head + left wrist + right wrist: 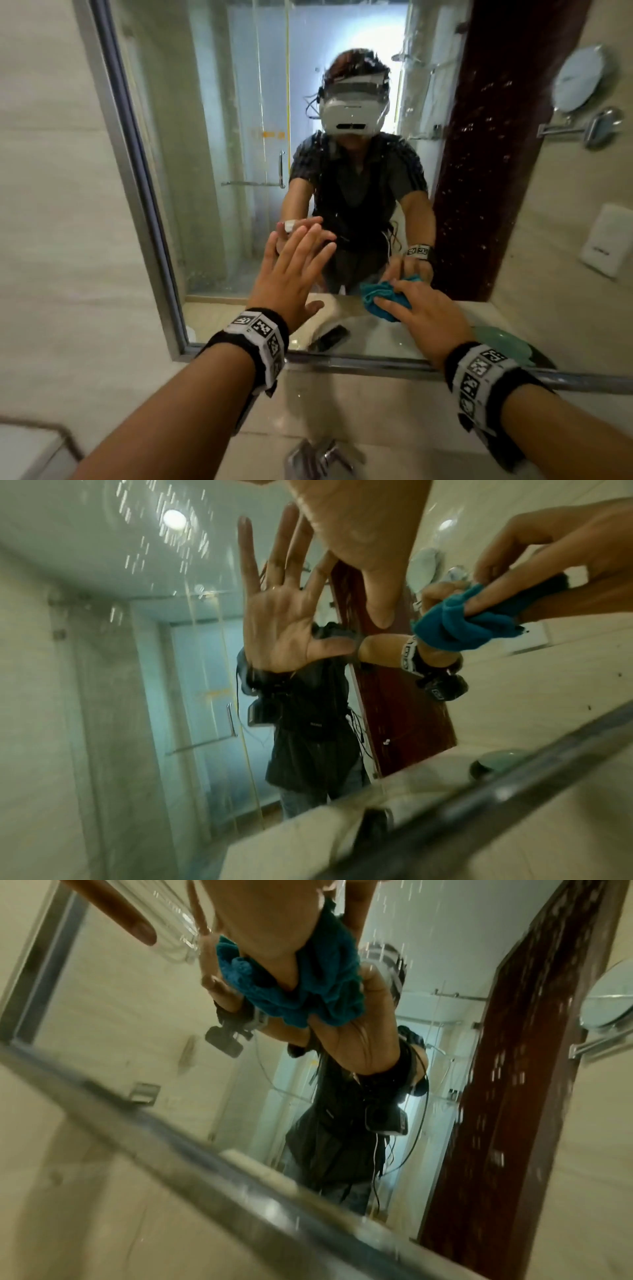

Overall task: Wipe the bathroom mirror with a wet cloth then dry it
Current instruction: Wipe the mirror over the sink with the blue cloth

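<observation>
The wall mirror (222,137) in its metal frame is speckled with water drops and shows my reflection. My left hand (294,260) is open, its straight fingers laid flat on the glass left of centre. In the left wrist view this left hand (359,547) meets its own reflected palm. My right hand (421,305) grips a bunched teal cloth (380,298) and presses it on the lower part of the glass, close to the bottom frame. The cloth (455,626) is pinched between fingers and thumb. In the right wrist view the cloth (308,988) bulges out under the right hand (274,934).
A chrome tap (318,459) stands on the counter below my arms. On the right wall are a round swing-arm mirror (579,78) and a white box (606,240). A green dish (496,339) sits by the mirror's bottom frame (376,365).
</observation>
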The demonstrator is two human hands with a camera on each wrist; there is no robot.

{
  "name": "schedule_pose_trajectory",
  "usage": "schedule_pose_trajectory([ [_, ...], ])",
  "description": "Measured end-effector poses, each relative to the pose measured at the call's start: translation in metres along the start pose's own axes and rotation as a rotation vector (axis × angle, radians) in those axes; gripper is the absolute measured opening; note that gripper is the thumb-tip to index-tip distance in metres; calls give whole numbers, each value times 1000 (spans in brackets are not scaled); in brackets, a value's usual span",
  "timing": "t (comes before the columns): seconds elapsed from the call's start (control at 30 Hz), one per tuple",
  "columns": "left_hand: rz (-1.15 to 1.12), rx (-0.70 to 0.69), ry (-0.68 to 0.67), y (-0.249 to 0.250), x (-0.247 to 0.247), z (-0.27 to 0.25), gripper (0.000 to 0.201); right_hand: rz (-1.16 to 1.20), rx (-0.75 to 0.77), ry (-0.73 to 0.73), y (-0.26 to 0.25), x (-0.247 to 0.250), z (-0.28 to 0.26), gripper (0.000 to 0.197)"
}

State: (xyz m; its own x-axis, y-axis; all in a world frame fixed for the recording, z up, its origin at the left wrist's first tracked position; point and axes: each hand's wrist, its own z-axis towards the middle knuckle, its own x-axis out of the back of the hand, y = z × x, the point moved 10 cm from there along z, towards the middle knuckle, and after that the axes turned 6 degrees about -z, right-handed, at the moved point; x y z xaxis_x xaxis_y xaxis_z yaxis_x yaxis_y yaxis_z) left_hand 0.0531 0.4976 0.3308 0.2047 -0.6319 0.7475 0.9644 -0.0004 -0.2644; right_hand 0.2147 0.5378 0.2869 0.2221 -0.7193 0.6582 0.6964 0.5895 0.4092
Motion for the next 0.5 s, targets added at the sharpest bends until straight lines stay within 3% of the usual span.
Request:
schedule_pose_trajectory([
  [0.07,14,-4,-28,0,28,26,117,-30,-14,27,12,28,25,72],
  [0.23,-69,119,99,-16,123,103,123,8,-121,101,70,110,92,66],
  [0.37,-80,130,93,-22,175,158,127,-30,-169,199,120,169,137,68],
  [0.5,-91,130,88,-29,203,193,135,51,-375,289,169,215,164,51],
])
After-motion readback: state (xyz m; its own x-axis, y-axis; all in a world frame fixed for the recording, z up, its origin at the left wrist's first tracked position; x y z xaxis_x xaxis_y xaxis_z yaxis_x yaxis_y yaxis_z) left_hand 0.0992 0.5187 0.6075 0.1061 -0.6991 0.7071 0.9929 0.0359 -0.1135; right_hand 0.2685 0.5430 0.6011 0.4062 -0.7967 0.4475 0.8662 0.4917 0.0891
